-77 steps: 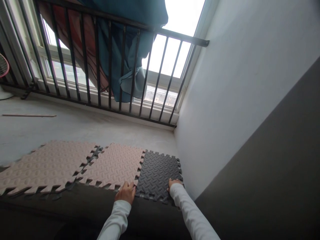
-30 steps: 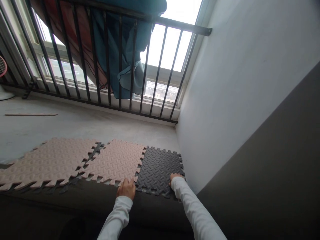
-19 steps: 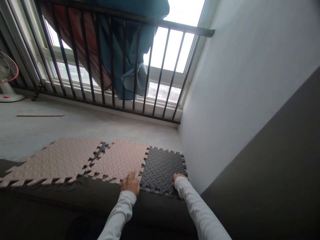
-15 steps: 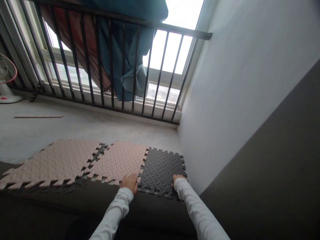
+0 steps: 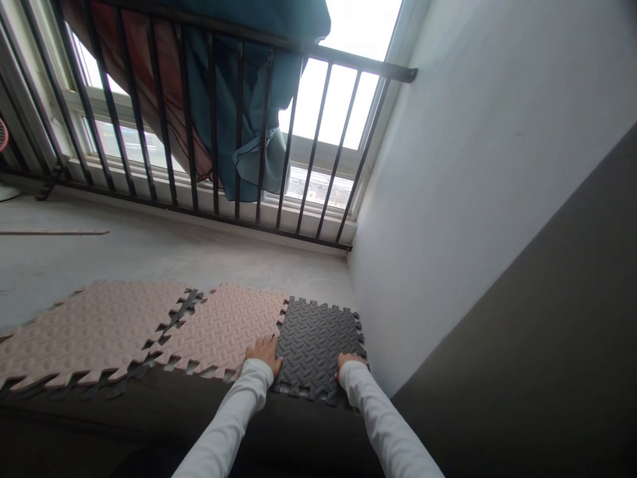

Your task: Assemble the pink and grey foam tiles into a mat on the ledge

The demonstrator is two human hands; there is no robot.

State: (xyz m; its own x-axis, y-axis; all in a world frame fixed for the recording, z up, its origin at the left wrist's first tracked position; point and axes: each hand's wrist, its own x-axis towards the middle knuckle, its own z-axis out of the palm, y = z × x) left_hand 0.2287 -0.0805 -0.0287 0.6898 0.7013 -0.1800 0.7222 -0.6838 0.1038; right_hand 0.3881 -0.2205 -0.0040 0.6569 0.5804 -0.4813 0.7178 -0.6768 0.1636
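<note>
two hands: left (image 5: 263, 352), right (image 5: 350, 362), on ribbed foam tile (image 5: 314, 346)

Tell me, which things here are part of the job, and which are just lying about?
Part of the job:
left hand
right hand
dark grey foam mat tile
pink foam mat tile
second pink foam mat tile

Just lying about:
thin wooden strip
teal cloth
black metal railing
</note>
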